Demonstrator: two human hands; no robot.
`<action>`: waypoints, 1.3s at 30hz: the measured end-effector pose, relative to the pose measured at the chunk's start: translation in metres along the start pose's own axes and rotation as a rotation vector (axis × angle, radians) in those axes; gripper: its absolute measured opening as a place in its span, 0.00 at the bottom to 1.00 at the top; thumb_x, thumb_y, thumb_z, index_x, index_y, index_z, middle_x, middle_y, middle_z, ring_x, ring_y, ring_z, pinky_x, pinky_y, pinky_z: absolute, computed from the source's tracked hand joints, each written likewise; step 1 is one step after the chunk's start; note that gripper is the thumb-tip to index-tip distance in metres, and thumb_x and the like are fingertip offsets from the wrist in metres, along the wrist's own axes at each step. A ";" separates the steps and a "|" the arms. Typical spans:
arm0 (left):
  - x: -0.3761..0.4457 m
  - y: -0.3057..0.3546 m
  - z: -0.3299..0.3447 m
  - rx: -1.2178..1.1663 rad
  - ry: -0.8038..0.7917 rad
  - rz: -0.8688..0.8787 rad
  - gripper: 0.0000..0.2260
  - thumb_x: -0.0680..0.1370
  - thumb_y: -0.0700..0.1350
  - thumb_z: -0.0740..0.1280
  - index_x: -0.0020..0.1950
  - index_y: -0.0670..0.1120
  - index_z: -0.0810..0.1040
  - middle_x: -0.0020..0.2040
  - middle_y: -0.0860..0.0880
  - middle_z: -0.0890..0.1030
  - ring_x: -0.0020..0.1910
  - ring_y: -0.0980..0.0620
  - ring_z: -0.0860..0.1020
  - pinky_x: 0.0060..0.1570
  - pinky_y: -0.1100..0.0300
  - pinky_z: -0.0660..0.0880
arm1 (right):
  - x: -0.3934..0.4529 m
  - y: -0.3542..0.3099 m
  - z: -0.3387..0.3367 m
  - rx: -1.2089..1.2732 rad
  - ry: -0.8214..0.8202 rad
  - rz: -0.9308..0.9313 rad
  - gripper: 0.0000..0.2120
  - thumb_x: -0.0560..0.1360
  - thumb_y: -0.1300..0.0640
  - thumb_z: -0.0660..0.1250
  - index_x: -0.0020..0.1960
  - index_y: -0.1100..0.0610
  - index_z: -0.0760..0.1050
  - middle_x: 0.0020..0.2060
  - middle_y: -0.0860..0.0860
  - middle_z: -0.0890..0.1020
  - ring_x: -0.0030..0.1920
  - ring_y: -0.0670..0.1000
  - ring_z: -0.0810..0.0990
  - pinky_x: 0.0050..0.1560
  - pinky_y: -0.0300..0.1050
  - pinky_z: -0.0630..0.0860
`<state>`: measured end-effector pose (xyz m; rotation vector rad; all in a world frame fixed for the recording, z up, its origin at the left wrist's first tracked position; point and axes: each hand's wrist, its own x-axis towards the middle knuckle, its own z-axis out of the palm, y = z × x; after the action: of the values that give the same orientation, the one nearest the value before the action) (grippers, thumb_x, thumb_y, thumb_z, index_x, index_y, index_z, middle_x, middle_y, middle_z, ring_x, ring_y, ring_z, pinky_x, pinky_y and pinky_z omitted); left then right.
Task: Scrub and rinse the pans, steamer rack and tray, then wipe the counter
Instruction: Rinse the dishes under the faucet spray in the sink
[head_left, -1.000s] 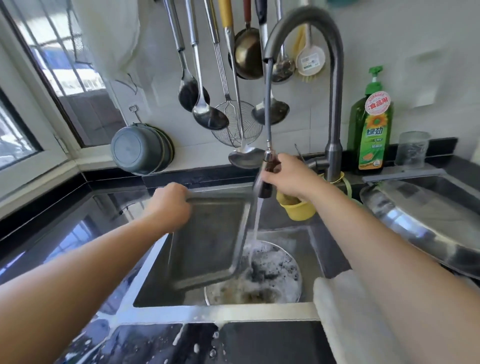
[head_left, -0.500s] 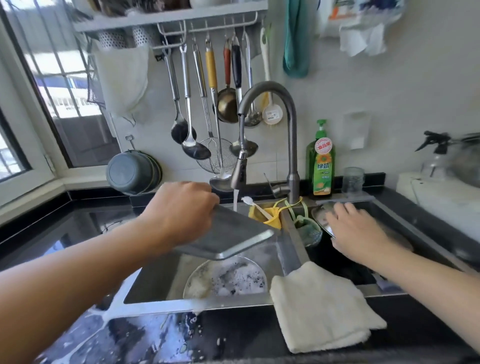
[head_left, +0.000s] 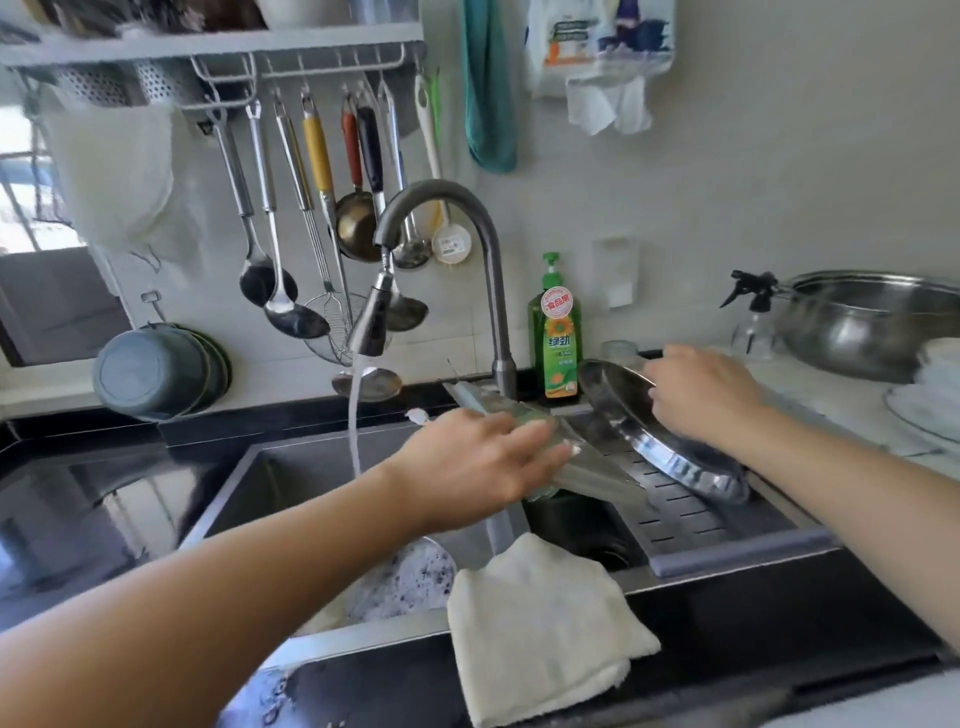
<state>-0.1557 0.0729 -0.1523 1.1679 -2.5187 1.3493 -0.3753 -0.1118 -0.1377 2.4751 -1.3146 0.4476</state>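
Bench (head_left: 130, 499), near edge: wet, soap-flecked; not yet wiped. White cloth (head_left: 540, 634) draped over the sink rim, unused.
Left basin: round pan (head_left: 415, 577) lying in suds; scrubbing or rinsing judged outstanding. Water runs from the faucet (head_left: 371, 322).
Left hand (head_left: 478, 457): fingers curled over the tray (head_left: 587, 462), carried tilted across the divider toward the drain rack (head_left: 685, 499); judged rinsed.
Right hand (head_left: 701, 395): on the rim of the steel pan (head_left: 660, 441) leaning on that rack; whether it grips is unclear.
Steamer rack: not identified.
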 end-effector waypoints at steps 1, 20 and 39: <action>0.009 0.004 0.015 -0.001 -0.002 0.014 0.17 0.81 0.39 0.57 0.68 0.41 0.77 0.49 0.43 0.76 0.34 0.47 0.76 0.24 0.53 0.76 | -0.001 0.001 0.000 0.002 -0.007 -0.010 0.07 0.77 0.55 0.64 0.53 0.51 0.78 0.41 0.49 0.68 0.47 0.59 0.80 0.40 0.48 0.69; 0.024 0.058 0.131 -0.840 -0.482 -0.741 0.24 0.81 0.38 0.62 0.76 0.52 0.72 0.71 0.49 0.75 0.69 0.47 0.74 0.70 0.53 0.72 | -0.042 -0.046 0.048 -0.032 0.001 -0.200 0.09 0.80 0.51 0.67 0.57 0.54 0.79 0.52 0.53 0.78 0.47 0.58 0.82 0.38 0.47 0.67; -0.256 -0.017 0.143 -1.188 -1.135 -1.801 0.19 0.82 0.40 0.65 0.71 0.34 0.71 0.63 0.33 0.80 0.60 0.40 0.82 0.60 0.49 0.79 | 0.020 -0.242 0.130 0.798 -0.369 -0.043 0.18 0.80 0.50 0.68 0.34 0.58 0.74 0.31 0.55 0.81 0.37 0.56 0.80 0.40 0.49 0.76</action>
<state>0.0783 0.1137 -0.3249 2.5423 -0.6700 -1.1830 -0.1450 -0.0495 -0.2762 3.3678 -1.3968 0.6186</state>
